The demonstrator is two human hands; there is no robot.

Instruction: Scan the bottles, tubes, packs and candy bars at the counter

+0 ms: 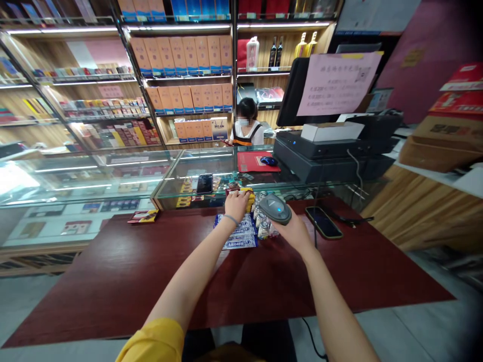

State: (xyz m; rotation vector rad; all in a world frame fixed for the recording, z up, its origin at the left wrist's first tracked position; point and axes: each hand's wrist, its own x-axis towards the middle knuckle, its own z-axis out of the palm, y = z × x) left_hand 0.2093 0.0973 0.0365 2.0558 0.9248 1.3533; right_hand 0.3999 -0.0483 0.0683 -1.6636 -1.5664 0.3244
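My right hand (295,232) is wrapped around the handle of a dark grey barcode scanner (276,208), whose blue light shows on top. Its head points away from me, above several small clear-wrapped bottles or packs (263,230). My left hand (236,205) is closed over a yellow packet (250,200) at the counter's back edge; its fingertips are partly hidden. Below that hand, several blue-and-white sachets (240,240) lie in an overlapping row on the dark red counter (151,281).
A phone (323,222) lies right of the scanner, beside a black cable. Behind the counter is a glass case (169,176) with another phone (205,183) on it. A monitor (296,93), a blue mouse (268,161) and a seated person (247,125) are farther back. A red-yellow packet (143,216) lies left.
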